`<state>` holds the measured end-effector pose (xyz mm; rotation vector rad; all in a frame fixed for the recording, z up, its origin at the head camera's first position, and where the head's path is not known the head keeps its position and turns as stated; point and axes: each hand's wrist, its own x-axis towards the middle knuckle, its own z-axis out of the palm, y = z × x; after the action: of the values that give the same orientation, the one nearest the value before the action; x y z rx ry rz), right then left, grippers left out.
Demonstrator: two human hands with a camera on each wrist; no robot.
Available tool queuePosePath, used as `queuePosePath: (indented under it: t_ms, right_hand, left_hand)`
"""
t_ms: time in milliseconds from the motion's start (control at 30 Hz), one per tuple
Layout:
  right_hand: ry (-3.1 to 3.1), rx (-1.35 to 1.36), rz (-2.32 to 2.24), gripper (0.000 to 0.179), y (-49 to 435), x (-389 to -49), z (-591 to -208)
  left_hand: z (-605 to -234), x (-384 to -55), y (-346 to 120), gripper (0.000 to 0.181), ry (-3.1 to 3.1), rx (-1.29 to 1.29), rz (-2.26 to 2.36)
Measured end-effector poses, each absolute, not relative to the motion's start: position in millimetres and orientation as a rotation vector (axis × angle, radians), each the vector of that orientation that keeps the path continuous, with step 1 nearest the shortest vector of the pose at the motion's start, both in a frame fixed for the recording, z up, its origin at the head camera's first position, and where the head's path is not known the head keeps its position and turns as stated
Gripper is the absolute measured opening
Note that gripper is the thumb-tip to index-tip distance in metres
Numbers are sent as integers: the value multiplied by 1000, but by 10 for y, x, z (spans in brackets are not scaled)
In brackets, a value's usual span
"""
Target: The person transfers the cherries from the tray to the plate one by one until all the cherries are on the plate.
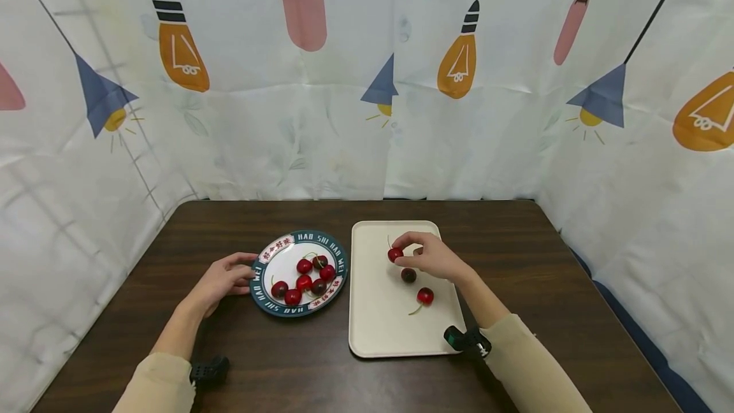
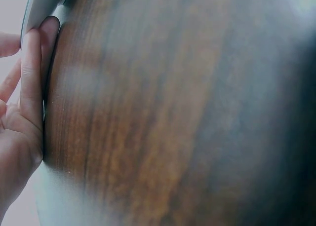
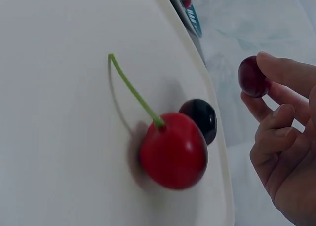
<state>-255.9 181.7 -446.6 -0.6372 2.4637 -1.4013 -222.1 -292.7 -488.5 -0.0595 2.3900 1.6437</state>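
My right hand [image 1: 430, 256] is over the far part of a cream tray [image 1: 373, 311], pinching a red cherry [image 1: 394, 254] between thumb and fingertips. In the right wrist view this cherry [image 3: 252, 78] looks deep red. Two more cherries lie on the tray: a dark one [image 1: 408, 275] just below the hand, and a bright red one [image 1: 425, 296] with a green stem. To the left, my left hand [image 1: 229, 278] touches the rim of a round plate [image 1: 266, 301] with extended fingers [image 2: 31, 68]. Several cherries [image 1: 304, 283] are grouped on that white plate with its teal lettered border.
Plate and tray stand side by side on a dark wood-grain table [image 1: 287, 362], a narrow gap between them. Behind and at both sides hangs a white curtain [image 1: 344, 158] printed with lamps and bulbs. Each wrist wears a black camera strap [image 1: 209, 369].
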Motion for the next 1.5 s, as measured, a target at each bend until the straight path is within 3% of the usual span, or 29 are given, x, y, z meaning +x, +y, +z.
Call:
queuePosePath:
  t_ms: [867, 1500]
  right_hand:
    - [2439, -744, -1393, 22, 936, -2684, -4549]
    - [2493, -788, -1218, 28, 601, -2700, -4668]
  left_hand:
    - [-4879, -2223, -2935, 54, 2396, -73, 1638]
    - [-4850, -2222, -2918, 54, 2380, -61, 1641]
